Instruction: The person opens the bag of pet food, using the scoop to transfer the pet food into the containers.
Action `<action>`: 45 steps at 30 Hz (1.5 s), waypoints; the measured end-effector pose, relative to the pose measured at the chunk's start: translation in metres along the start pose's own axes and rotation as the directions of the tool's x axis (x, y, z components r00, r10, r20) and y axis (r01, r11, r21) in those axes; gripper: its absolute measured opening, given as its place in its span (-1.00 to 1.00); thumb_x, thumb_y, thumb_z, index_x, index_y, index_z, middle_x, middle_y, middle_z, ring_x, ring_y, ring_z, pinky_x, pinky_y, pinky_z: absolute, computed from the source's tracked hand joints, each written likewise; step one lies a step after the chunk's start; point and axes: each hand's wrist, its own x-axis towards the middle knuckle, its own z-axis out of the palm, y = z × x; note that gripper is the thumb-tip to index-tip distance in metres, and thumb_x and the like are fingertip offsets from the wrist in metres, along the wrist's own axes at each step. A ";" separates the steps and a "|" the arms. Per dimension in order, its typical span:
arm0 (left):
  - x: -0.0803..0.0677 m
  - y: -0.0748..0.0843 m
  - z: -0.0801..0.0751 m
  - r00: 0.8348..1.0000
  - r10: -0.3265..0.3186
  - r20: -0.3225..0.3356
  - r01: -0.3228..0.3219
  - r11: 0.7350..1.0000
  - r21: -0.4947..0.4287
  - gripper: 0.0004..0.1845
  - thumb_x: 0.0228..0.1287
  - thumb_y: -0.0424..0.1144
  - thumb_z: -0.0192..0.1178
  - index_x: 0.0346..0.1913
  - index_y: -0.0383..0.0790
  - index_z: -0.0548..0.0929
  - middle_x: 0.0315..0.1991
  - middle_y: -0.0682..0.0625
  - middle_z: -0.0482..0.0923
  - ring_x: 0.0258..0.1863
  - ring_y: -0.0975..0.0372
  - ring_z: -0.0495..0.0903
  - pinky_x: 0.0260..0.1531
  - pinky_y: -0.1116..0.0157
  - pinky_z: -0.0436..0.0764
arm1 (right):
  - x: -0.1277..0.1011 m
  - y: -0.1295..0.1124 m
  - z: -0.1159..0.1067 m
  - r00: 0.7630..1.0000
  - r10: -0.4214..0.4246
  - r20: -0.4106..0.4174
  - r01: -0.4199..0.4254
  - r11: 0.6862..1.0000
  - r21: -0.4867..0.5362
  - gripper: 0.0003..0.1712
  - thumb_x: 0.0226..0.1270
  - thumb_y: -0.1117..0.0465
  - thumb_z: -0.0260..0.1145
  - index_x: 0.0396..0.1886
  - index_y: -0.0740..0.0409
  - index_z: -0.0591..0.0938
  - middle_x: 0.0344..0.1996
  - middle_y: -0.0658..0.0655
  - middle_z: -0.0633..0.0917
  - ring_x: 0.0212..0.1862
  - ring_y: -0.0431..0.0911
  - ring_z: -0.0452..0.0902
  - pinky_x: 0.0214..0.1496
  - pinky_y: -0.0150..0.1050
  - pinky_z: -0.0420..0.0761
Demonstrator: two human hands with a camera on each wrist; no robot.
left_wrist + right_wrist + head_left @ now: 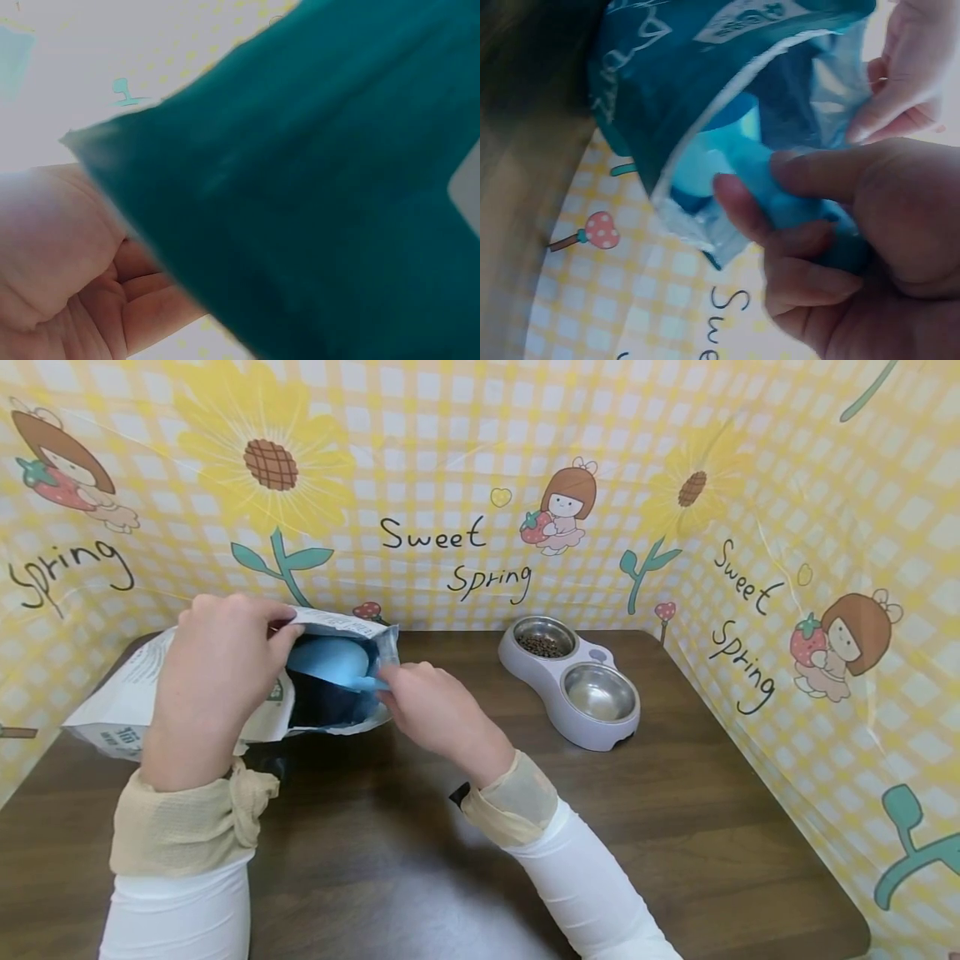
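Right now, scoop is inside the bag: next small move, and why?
Probably draw the blue scoop back out of the bag, level. The right hand grips its handle, the left hand holds the mouth open, and one bowl of the feeder looks empty.

The bag [315, 195] fills the left wrist view as a teal blur, and the scoop [330, 662] bowl sits half hidden inside it.

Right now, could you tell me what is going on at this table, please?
A person holds a pet food bag open with the left hand, which pinches its upper edge. The right hand grips a blue scoop whose bowl is inside the bag's mouth. To the right on the brown table stands a double pet bowl: the far dish holds some kibble, the near one looks empty.
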 end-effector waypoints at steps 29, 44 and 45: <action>0.002 0.005 -0.001 1.000 0.005 0.012 -0.005 1.000 0.016 -0.72 0.54 -0.30 0.28 0.10 -0.43 0.81 0.01 -0.51 0.76 -0.06 -0.54 0.67 -0.01 -0.46 0.52 | 0.027 -0.003 0.037 0.995 -0.010 -0.095 -0.013 0.973 -0.233 -0.74 0.69 -0.03 0.27 0.06 -0.02 0.75 -0.30 -0.05 0.82 -0.37 -0.24 0.73 -0.36 -0.38 0.73; 0.000 0.004 0.000 1.000 0.012 0.008 -0.012 1.000 0.014 -0.72 0.55 -0.31 0.27 0.09 -0.44 0.81 0.00 -0.50 0.77 -0.07 -0.51 0.69 0.01 -0.46 0.52 | 0.029 0.007 0.035 0.996 -0.039 0.079 0.036 0.999 0.041 -0.71 0.74 0.01 0.21 0.00 0.09 0.73 -0.44 -0.03 0.63 -0.41 -0.22 0.54 -0.38 -0.45 0.50; 0.000 0.003 0.000 1.000 0.012 0.009 -0.012 1.000 0.014 -0.72 0.55 -0.31 0.27 0.09 -0.44 0.81 0.00 -0.50 0.77 -0.07 -0.52 0.69 0.01 -0.47 0.52 | 0.029 0.007 0.034 0.995 -0.041 0.087 0.036 0.998 0.059 -0.71 0.74 0.01 0.20 0.00 0.09 0.73 -0.45 -0.03 0.63 -0.41 -0.22 0.53 -0.37 -0.45 0.50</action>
